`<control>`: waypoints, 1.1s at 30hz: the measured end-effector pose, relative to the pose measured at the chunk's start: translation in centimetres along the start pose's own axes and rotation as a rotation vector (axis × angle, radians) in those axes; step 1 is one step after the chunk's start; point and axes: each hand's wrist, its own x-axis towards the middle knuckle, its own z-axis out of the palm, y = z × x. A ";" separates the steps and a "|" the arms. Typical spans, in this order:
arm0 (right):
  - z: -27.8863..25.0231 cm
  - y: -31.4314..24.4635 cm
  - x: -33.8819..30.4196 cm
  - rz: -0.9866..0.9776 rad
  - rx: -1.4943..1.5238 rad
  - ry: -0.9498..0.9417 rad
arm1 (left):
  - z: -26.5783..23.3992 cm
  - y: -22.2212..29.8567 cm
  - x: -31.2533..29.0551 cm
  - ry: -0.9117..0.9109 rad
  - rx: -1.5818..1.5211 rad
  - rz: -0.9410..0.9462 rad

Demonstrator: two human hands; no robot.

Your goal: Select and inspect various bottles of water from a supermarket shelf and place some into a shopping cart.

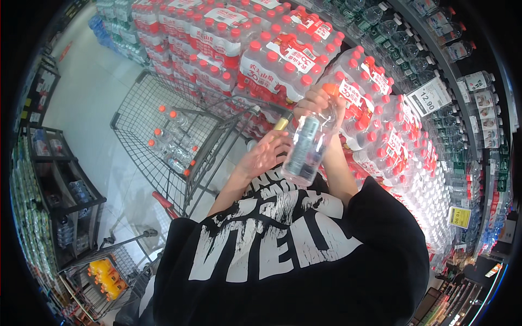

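My right hand (322, 102) is closed around the neck of a large clear plastic bottle (304, 149) with an orange cap. The bottle is tilted in front of my chest, its base toward me, with a pale bluish label on its side. My left hand (267, 156) is open beside the lower part of the bottle, fingers loosely spread. Whether its fingertips touch the bottle I cannot tell. Just beyond that hand is a short dark and gold-coloured bar (282, 121). A wire shopping cart (133, 122) stands to the left, holding several clear bottles (173, 141) with orange caps.
Shrink-wrapped bottle packs (283, 60) with red caps are stacked ahead and to the right. Shelves of bottles (418, 60) with a white price sign (429, 96) run along the right. At lower left, another cart (130, 255) contains orange drink bottles (107, 278). A dark display rack (65, 190) stands at left.
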 end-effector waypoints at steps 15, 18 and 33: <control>0.0 0.0 -1.7 0.109 -0.883 0.665 | -0.9 -0.1 -0.5 0.313 0.120 -0.275; 0.3 -0.1 -1.2 0.131 -0.919 0.630 | -0.9 0.3 -0.1 0.279 0.028 -0.252; 0.2 1.1 -1.2 0.192 -1.440 0.553 | -2.6 -0.2 -0.9 0.284 -0.195 -0.260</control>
